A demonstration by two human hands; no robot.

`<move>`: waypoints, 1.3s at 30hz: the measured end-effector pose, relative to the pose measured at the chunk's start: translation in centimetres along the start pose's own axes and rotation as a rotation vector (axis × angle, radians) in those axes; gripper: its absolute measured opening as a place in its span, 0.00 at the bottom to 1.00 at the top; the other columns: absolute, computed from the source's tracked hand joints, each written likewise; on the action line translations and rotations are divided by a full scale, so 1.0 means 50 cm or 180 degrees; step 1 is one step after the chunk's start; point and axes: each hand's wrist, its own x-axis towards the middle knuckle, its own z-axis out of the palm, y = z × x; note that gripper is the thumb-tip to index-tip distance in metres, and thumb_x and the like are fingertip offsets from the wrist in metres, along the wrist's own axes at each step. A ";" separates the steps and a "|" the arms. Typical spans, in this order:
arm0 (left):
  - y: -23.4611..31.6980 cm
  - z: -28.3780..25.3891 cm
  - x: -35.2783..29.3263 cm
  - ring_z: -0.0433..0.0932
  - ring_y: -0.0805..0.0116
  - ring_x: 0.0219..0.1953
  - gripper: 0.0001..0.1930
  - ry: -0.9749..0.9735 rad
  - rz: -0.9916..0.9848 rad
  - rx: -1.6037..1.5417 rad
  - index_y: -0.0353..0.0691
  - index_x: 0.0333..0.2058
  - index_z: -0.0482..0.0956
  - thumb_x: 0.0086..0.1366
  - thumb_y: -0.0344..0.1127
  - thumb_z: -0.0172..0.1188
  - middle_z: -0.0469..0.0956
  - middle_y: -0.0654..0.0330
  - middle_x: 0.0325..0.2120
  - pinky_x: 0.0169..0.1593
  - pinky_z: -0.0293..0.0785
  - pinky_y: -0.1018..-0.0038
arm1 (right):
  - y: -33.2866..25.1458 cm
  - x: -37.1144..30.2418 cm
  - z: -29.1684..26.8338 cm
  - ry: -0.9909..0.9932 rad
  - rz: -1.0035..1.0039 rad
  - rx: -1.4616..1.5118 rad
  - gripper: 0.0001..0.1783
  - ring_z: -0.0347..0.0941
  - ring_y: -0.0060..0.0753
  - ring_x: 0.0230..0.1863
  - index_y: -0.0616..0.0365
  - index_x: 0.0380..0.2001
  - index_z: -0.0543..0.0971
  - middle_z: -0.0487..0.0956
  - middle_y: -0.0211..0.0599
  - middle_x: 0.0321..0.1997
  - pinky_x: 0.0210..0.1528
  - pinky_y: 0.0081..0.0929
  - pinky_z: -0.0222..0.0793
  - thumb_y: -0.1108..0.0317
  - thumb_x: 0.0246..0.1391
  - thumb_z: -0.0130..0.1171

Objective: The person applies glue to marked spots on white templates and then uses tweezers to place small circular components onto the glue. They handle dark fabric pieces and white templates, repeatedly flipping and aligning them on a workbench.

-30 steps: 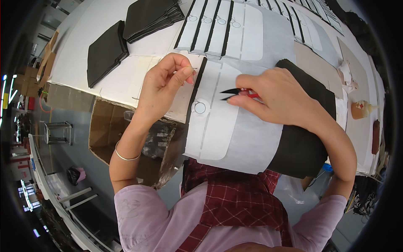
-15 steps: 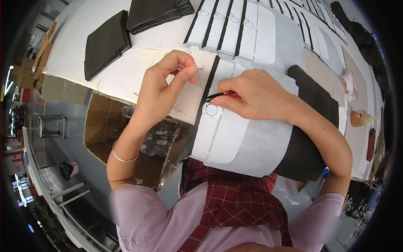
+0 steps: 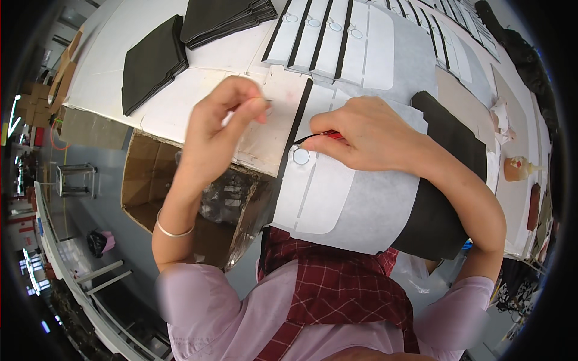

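Note:
My left hand (image 3: 226,123), a little blurred, is raised over the table left of the work. Its thumb and forefinger are pinched together, with a thin dark tip just showing beyond them; what it belongs to is too small to name. My right hand (image 3: 367,135) rests on a white sheet panel (image 3: 322,195) with a black strip (image 3: 291,141) along its left edge. It grips a red-handled tool (image 3: 333,134), whose narrow dark tip reaches the strip. Just below that tip lies a round pale disc (image 3: 301,156). The rest of the tool is hidden by my fingers.
Overlapping white panels with black strips (image 3: 367,45) lie at the far side. Two stacks of black pieces (image 3: 155,63) (image 3: 226,21) sit far left. Black material (image 3: 442,210) lies under the panel's right side. A cardboard box (image 3: 153,180) stands below the table edge; a small bottle (image 3: 516,168) is at right.
My left hand has drawn away to the left from the panel, still pinched. My right hand and the red-handled tool have hardly moved.

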 end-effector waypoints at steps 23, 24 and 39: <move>0.294 0.188 0.202 0.71 0.81 0.30 0.15 -0.0429 -0.0294 -0.1693 0.40 0.40 0.81 0.71 0.48 0.60 0.75 0.72 0.28 0.38 0.69 0.82 | 0.087 -0.329 -0.133 0.2648 0.1117 0.2920 0.17 0.50 0.08 0.16 0.51 0.29 0.68 0.60 0.18 0.20 0.17 0.15 0.41 0.54 0.67 0.57; 0.308 0.186 0.252 0.70 0.80 0.30 0.16 -0.0626 0.0156 -0.1569 0.40 0.38 0.80 0.71 0.48 0.60 0.74 0.71 0.26 0.37 0.68 0.82 | 0.097 -0.331 -0.143 0.2771 0.0987 0.2966 0.17 0.50 0.08 0.15 0.50 0.28 0.67 0.60 0.18 0.19 0.17 0.15 0.41 0.54 0.68 0.57; 0.015 0.271 0.321 0.75 0.63 0.18 0.27 -0.0771 -0.0805 0.1588 0.34 0.15 0.77 0.68 0.49 0.62 0.76 0.53 0.14 0.27 0.72 0.65 | 0.222 -0.449 -0.114 0.3230 0.1386 0.2922 0.20 0.48 0.09 0.13 0.47 0.25 0.65 0.59 0.17 0.17 0.15 0.15 0.41 0.53 0.68 0.56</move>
